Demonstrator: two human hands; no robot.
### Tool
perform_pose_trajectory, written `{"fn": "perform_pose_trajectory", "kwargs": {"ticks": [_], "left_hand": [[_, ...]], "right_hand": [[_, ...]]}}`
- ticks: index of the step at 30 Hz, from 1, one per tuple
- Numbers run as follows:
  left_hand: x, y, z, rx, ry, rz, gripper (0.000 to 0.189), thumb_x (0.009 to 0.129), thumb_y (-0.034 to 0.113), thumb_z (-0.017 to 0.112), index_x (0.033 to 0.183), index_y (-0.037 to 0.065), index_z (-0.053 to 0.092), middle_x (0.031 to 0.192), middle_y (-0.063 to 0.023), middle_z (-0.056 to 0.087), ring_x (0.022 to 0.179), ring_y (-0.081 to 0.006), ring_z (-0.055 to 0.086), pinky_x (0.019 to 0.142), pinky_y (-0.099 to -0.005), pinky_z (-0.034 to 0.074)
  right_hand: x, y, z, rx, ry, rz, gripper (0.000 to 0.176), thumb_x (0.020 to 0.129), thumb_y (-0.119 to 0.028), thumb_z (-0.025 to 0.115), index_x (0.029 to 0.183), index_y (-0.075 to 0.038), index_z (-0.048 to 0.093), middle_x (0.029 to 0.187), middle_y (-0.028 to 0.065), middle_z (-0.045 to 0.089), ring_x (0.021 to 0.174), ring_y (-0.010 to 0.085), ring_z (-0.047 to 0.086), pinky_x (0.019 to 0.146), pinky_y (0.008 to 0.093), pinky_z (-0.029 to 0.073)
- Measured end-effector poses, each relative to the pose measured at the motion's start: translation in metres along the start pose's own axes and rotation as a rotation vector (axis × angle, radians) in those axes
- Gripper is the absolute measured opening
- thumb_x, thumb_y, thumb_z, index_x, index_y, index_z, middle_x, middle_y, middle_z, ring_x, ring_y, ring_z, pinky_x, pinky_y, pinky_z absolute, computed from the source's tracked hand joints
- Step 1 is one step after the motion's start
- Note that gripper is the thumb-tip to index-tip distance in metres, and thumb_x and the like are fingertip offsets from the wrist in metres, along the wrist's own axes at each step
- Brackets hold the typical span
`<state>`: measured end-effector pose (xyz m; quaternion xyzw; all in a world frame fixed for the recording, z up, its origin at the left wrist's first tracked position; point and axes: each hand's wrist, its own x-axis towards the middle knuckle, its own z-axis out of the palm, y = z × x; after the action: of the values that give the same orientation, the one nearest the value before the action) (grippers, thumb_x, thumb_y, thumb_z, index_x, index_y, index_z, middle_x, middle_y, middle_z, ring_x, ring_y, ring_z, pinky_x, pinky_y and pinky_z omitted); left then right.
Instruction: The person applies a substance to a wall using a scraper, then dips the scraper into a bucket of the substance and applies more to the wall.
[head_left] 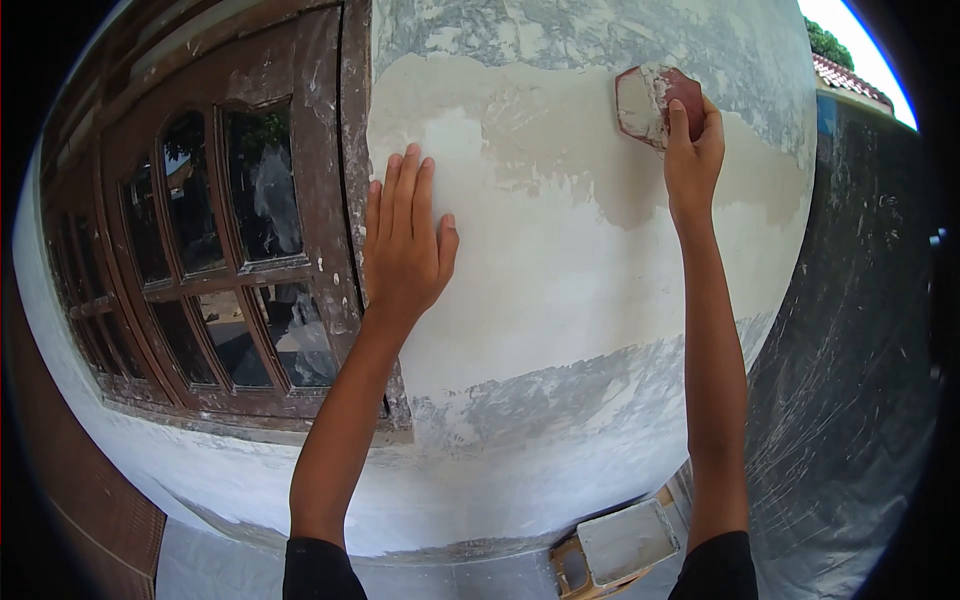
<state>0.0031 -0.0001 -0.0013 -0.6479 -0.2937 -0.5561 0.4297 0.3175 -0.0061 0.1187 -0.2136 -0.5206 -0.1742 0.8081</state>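
Observation:
My left hand [405, 250] lies flat against the plastered wall [560, 270], fingers stretched upward, beside the brown window frame [340, 200]. Higher up on the right, my right hand [697, 160] grips a reddish-brown, many-sided putty scraper [642, 105] smeared with pale filler. The thumb lies across its near face, and the other fingers are partly hidden behind it. The scraper is at the wall over a damp beige patch; whether its edge touches cannot be made out. Fresh cream filler covers the middle of the wall, with grey mottled coating above and below.
Dark glass panes [265, 185] fill the wooden window at left. Below, a tray with pale filler [628, 545] sits on a wooden support [575, 570]. A dark, splattered sheet [840, 400] hangs at right. A tiled roof [850, 82] shows beyond.

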Motion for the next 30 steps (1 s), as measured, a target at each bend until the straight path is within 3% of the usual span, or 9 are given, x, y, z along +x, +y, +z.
{"fn": "perform_pose_trajectory", "kwargs": {"ticks": [6, 8, 11, 15, 18, 21, 25, 27, 30], "left_hand": [[0.001, 0.0, 0.0, -0.006, 0.004, 0.006, 0.06, 0.095, 0.011, 0.057, 0.151, -0.003, 0.04, 0.16, -0.0212, 0.039, 0.151, -0.0385, 0.034, 0.122, -0.0544, 0.026], [0.0, -0.001, -0.001, -0.009, 0.001, 0.004, 0.06, 0.095, 0.011, 0.057, 0.151, -0.003, 0.041, 0.16, -0.0212, 0.039, 0.151, -0.0384, 0.034, 0.122, -0.0543, 0.026], [0.0, -0.002, -0.001, -0.013, 0.01, 0.009, 0.059, 0.095, 0.011, 0.057, 0.151, -0.003, 0.041, 0.159, -0.0214, 0.04, 0.15, -0.0386, 0.034, 0.122, -0.0543, 0.026], [0.001, -0.001, -0.002, 0.017, 0.005, 0.008, 0.058, 0.095, 0.013, 0.058, 0.149, -0.004, 0.044, 0.158, -0.0212, 0.042, 0.15, -0.0371, 0.036, 0.121, -0.0538, 0.029], [0.002, 0.0, -0.003, 0.049, 0.002, 0.006, 0.057, 0.095, 0.016, 0.059, 0.148, -0.005, 0.046, 0.158, -0.0207, 0.042, 0.149, -0.0354, 0.038, 0.121, -0.053, 0.031], [0.001, -0.001, -0.002, 0.016, 0.0, 0.004, 0.058, 0.095, 0.013, 0.058, 0.149, -0.004, 0.043, 0.159, -0.0209, 0.041, 0.15, -0.0369, 0.036, 0.122, -0.0536, 0.028], [0.0, -0.001, 0.0, -0.015, 0.002, 0.004, 0.059, 0.095, 0.01, 0.057, 0.15, -0.004, 0.041, 0.159, -0.021, 0.04, 0.151, -0.0383, 0.034, 0.122, -0.0542, 0.025], [0.0, -0.001, -0.001, -0.015, 0.001, 0.0, 0.059, 0.095, 0.01, 0.057, 0.15, -0.003, 0.041, 0.159, -0.0209, 0.04, 0.151, -0.0383, 0.034, 0.122, -0.0543, 0.025], [0.0, -0.001, -0.001, -0.013, -0.003, 0.0, 0.059, 0.095, 0.011, 0.057, 0.151, -0.003, 0.041, 0.159, -0.0207, 0.04, 0.151, -0.0382, 0.034, 0.122, -0.0545, 0.026]], "right_hand": [[-0.017, -0.027, 0.042, 0.081, -0.229, 0.049, 0.04, 0.101, -0.025, 0.062, 0.134, -0.002, 0.058, 0.112, 0.0142, 0.068, 0.11, 0.0232, 0.06, 0.103, 0.0365, 0.044], [-0.015, -0.03, 0.055, 0.005, -0.317, -0.013, 0.041, 0.101, -0.028, 0.061, 0.135, -0.005, 0.058, 0.112, 0.0126, 0.069, 0.113, 0.0229, 0.055, 0.111, 0.0388, 0.033], [-0.01, -0.034, 0.066, 0.018, -0.349, -0.017, 0.043, 0.101, -0.032, 0.061, 0.136, -0.007, 0.058, 0.113, 0.0113, 0.069, 0.113, 0.0227, 0.051, 0.113, 0.0398, 0.025], [0.0, -0.019, 0.068, -0.081, -0.342, -0.002, 0.044, 0.101, -0.033, 0.061, 0.137, -0.007, 0.058, 0.113, 0.0124, 0.069, 0.114, 0.0239, 0.053, 0.113, 0.041, 0.026], [0.005, -0.018, 0.064, 0.098, -0.241, 0.158, 0.044, 0.101, -0.033, 0.06, 0.136, -0.007, 0.058, 0.111, 0.0147, 0.068, 0.115, 0.0269, 0.056, 0.115, 0.0446, 0.025], [-0.004, -0.02, 0.063, -0.04, -0.338, -0.041, 0.044, 0.101, -0.033, 0.06, 0.136, -0.006, 0.059, 0.116, 0.0173, 0.065, 0.113, 0.0266, 0.056, 0.111, 0.0417, 0.033], [0.004, -0.023, 0.058, -0.08, -0.252, 0.042, 0.044, 0.101, -0.033, 0.061, 0.134, -0.005, 0.059, 0.115, 0.0167, 0.066, 0.111, 0.0262, 0.057, 0.111, 0.041, 0.034], [-0.001, -0.029, 0.057, 0.125, -0.257, 0.078, 0.043, 0.1, -0.033, 0.062, 0.133, -0.006, 0.06, 0.109, 0.0135, 0.068, 0.111, 0.0262, 0.056, 0.111, 0.0415, 0.032], [-0.005, -0.017, 0.056, 0.008, -0.303, -0.007, 0.044, 0.1, -0.032, 0.063, 0.133, -0.005, 0.06, 0.113, 0.015, 0.067, 0.111, 0.0264, 0.056, 0.108, 0.0405, 0.036]]}}
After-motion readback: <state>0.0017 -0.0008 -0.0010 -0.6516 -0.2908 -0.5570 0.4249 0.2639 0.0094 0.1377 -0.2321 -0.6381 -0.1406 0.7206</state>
